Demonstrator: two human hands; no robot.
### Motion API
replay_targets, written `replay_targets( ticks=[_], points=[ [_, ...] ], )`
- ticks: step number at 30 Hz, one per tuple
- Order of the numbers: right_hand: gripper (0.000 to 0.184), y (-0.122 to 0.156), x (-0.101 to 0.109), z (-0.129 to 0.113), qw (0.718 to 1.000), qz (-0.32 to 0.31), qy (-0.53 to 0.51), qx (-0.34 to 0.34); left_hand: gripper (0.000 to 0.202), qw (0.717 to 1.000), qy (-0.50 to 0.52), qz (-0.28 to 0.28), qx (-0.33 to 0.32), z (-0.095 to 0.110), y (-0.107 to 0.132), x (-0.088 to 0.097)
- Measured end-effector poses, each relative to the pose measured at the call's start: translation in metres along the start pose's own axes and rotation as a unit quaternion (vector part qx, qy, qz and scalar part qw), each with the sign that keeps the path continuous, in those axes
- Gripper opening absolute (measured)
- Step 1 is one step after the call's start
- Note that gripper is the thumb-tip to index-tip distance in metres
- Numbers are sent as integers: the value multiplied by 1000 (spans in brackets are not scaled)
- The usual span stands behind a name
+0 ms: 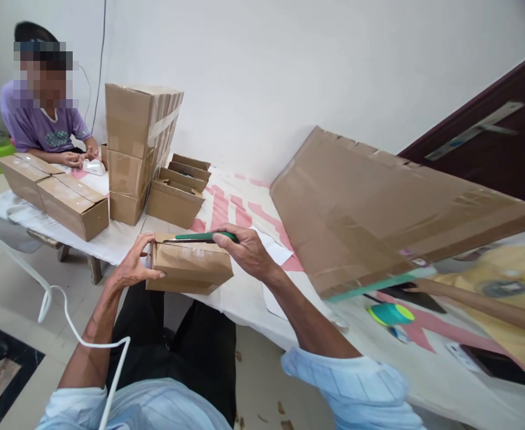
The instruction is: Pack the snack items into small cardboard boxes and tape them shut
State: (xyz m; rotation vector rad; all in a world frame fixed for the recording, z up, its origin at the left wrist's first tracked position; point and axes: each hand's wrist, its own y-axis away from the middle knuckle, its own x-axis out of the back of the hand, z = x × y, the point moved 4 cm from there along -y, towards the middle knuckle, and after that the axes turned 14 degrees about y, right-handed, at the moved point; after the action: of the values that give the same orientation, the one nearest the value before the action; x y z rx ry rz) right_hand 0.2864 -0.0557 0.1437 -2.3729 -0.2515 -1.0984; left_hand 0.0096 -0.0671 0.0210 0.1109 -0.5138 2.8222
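Note:
A closed brown cardboard box (pixel 190 272) rests at the near edge of the cloth-covered table, in front of my lap. My left hand (pixel 133 263) grips its left end, thumb along the near side and fingers at the top corner. In my right hand (pixel 248 251) is a green utility knife (pixel 199 237), held flat over the top of the box. Its thin blade points left and lies along the top near the left end, close to my left fingers. Whether the blade cuts into the cardboard I cannot tell.
Tall stacked boxes (pixel 130 131) and smaller open boxes (pixel 177 200) stand behind. Two taped boxes (pixel 71 200) lie left, near a person in purple (pixel 49 128). A large cardboard sheet (pixel 361 215) leans at right, beside another person's arm (pixel 481 304), a tape roll (pixel 390 313) and a phone (pixel 499 365).

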Motion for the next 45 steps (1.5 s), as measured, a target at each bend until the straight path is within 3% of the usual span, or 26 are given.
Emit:
replay_targets(
  ticks=[13,16,21,27,31,34,38,40,42,45],
  points=[
    [30,-23,-7,-21,990,-73,97,78,84,1000,-8,0,-6,-1,-1,-1],
    [32,-26,2,-17,984,-96,119,87,84,1000,2,1,-10,-3,-4,1],
    [38,-12,35,6,977,-112,174,52,83,1000,3,-1,-16,-3,-8,1],
    [30,22,78,48,979,-30,203,7,89,1000,-10,-8,-8,-1,-8,5],
    [34,53,95,95,976,119,159,-90,107,999,-29,-35,1,4,-10,11],
    [42,83,63,132,962,192,141,-137,122,998,-39,-56,10,10,-13,12],
    [55,120,-25,168,947,200,178,-177,131,995,-55,-74,22,14,-18,13],
    [57,130,-58,176,949,192,183,-173,133,995,-59,-78,25,15,-19,14],
    [59,127,-69,174,952,190,180,-157,134,995,-60,-81,25,15,-20,15],
    [57,103,-51,150,955,208,176,-117,133,995,-57,-81,24,14,-20,16]
  ],
)
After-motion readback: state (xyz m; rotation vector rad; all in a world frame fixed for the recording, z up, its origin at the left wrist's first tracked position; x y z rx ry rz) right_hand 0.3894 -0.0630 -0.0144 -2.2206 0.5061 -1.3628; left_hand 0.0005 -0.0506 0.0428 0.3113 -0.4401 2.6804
